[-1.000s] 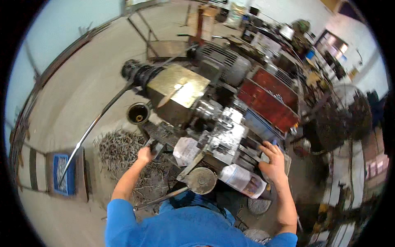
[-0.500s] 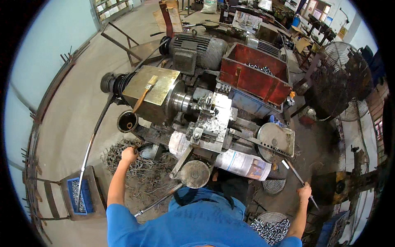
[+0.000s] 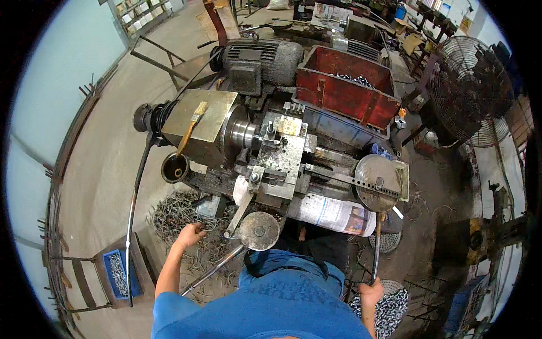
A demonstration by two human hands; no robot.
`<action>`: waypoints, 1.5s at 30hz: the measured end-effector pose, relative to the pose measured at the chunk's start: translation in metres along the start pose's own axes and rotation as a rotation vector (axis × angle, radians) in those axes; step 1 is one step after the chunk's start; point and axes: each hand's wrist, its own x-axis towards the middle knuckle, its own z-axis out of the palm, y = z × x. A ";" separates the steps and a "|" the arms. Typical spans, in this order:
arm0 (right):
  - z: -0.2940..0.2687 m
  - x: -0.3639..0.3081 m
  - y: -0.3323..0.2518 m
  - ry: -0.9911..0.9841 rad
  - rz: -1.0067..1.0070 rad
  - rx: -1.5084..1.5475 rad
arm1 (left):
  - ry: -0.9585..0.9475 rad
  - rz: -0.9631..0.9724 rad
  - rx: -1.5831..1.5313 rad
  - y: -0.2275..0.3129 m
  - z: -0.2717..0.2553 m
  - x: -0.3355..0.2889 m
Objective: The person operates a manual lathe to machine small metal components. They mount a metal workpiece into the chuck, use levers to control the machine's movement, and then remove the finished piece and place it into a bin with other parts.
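The lathe (image 3: 265, 152) stands straight before you, its motor (image 3: 259, 59) behind it and an open bin (image 3: 344, 90) of small parts behind and to the right. A brush (image 3: 191, 129) lies on its housing at left. Scrap rods (image 3: 180, 214) lie on the floor under your left hand (image 3: 191, 234). A fan (image 3: 466, 90) stands far right. Your right hand (image 3: 371, 294) is low, holding a lever (image 3: 376, 248).

Single head view; fisheye, looks steeply down from above; lathe (image 3: 271, 147) close below, centred.
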 end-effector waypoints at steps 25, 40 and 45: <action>-0.064 0.205 0.024 0.405 -0.349 -0.666 | 0.406 -0.076 0.455 -0.011 0.012 0.118; 0.058 0.145 -0.366 -0.081 -1.465 0.117 | 0.192 -0.042 0.274 -0.015 -0.056 0.081; 0.128 0.125 -0.444 -0.187 -1.590 -0.369 | 0.713 0.025 0.065 0.012 -0.180 -0.017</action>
